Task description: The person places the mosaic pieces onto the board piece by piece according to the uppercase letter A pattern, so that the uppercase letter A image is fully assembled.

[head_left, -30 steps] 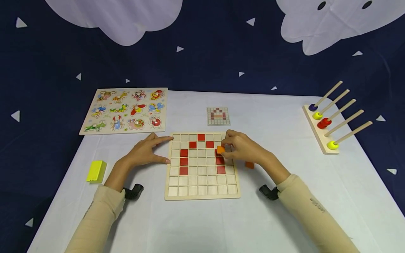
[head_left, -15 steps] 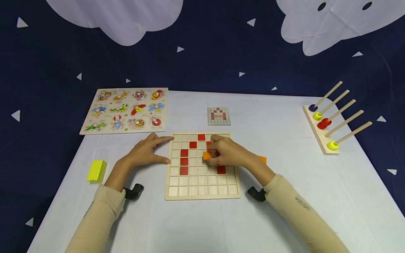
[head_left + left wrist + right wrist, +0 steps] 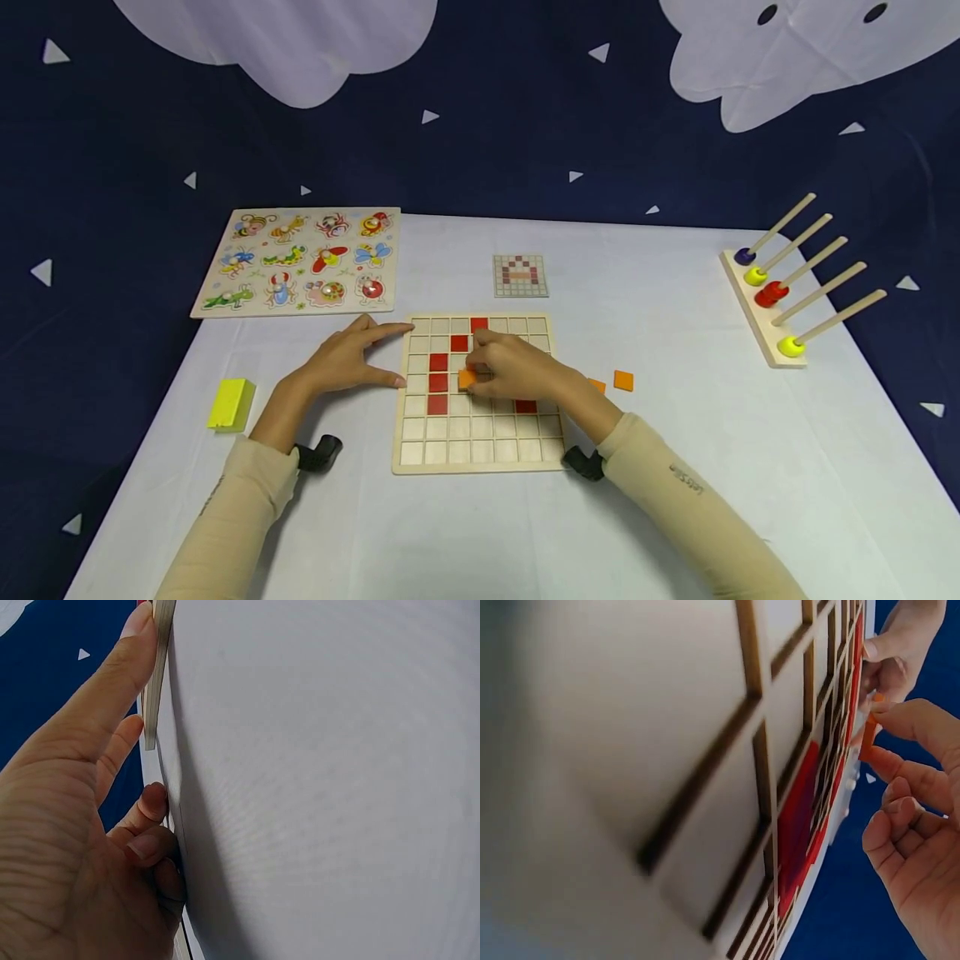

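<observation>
A wooden grid board point(image 3: 482, 451) lies mid-table with red tiles point(image 3: 438, 383) set in several squares. My left hand point(image 3: 341, 358) touches its left edge with index finger and thumb spread apart; the left wrist view shows the thumb point(image 3: 124, 667) against the board's side. Over the board, my right hand point(image 3: 517, 368) pinches an orange square tile point(image 3: 466, 381) between thumb and fingers, near the red tiles on the left. In the right wrist view that orange tile point(image 3: 868, 740) is held above the grid, tilted. My right hand hides part of the board's right side.
Two loose orange tiles point(image 3: 623, 380) lie right of the board. Behind it lies a small pattern card point(image 3: 521, 276). An insect puzzle point(image 3: 300, 262) sits back left, a yellow block point(image 3: 231, 405) at left. A peg stand with beads point(image 3: 765, 310) stands at right.
My right hand has moved left across the board with the orange tile, from the right-hand red tiles towards the left-hand ones. Two loose orange tiles came into view. My left hand stayed put.
</observation>
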### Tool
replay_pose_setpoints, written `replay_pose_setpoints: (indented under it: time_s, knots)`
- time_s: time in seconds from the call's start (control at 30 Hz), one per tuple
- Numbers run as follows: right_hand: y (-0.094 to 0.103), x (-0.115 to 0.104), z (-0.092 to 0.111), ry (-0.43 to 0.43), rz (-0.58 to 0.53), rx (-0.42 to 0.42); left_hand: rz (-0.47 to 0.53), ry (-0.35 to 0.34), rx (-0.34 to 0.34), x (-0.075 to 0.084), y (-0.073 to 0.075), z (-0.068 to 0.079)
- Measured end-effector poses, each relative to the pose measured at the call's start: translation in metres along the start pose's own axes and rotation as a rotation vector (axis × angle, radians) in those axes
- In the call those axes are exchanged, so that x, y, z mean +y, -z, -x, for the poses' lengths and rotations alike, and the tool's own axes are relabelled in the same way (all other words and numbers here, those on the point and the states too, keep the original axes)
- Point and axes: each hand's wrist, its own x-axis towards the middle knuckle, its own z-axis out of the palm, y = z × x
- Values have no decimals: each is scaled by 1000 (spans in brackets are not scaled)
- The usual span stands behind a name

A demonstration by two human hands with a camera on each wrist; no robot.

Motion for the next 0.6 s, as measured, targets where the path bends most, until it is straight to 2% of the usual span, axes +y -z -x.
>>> replay_pose_setpoints:
  time_s: [0.33,0.6]
  knots:
    - [-6,-7,-8,10,88,-40,2,-4,1,-1,0,0]
    - [-12,-10,-12,9,123,-17,13,-13,4,-1,0,0]
